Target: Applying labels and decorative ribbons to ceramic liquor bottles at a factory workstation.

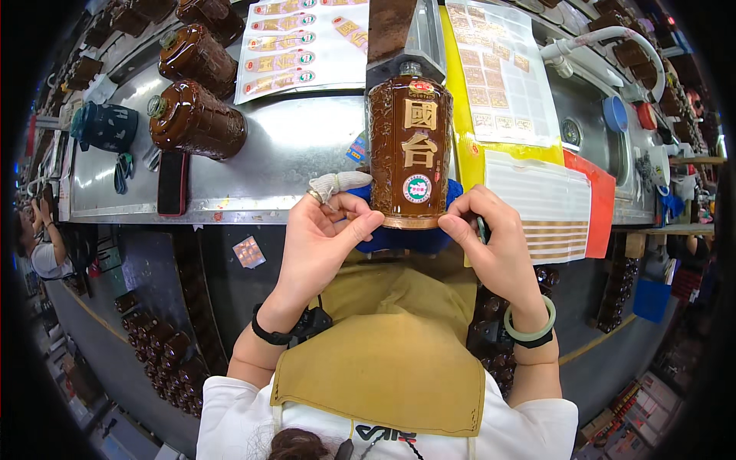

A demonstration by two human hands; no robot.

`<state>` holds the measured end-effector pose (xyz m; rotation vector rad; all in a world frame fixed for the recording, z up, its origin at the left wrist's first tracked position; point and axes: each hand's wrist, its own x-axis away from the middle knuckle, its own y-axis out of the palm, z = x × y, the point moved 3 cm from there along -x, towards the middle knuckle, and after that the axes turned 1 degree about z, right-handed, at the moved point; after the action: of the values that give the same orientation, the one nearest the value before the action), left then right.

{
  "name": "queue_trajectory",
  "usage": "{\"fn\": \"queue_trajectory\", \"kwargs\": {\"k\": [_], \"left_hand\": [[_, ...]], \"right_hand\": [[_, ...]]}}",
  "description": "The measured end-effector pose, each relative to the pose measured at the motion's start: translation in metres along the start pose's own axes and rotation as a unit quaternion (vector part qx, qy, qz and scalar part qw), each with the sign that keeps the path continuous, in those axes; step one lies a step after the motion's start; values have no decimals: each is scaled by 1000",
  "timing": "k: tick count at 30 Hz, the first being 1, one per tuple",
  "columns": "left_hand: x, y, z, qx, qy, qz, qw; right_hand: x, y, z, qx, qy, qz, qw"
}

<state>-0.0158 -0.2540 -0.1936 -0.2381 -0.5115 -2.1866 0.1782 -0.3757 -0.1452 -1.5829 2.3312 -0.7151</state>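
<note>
Remotely, I have the left hand [333,230] and right hand [491,234] pinched on a narrow gold strip [414,223] at the glossy brown bottle's [395,169] base, between them; a shiny steel worktop [295,153] spreads beyond the left, dark grey floor [230,291] beside it.

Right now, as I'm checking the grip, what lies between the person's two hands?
Head view: the lower end of the brown bottle, with its gold band, lies between left hand and right hand.

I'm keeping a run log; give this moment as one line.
left hand: at left end of gold band; right hand: at right end; brown bottle: neck pointing away
</note>
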Motion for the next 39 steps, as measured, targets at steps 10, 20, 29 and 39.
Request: {"fn": "queue_trajectory", "kwargs": {"k": [10, 20, 29, 39], "left_hand": [[1, 1, 1, -11, 6, 2, 1000], [2, 3, 0, 7, 23, -1, 1000], [2, 3, -1, 2, 19, 7, 1000], [1, 3, -2, -4, 29, 7, 1000]], "right_hand": [[0, 1, 2, -9, -9, -1, 1000], [0, 1, 3, -8, -14, 1, 1000], [-1, 1, 3, -14, -17, -2, 1000], [2, 2, 13, 8, 6, 7, 1000]]}}
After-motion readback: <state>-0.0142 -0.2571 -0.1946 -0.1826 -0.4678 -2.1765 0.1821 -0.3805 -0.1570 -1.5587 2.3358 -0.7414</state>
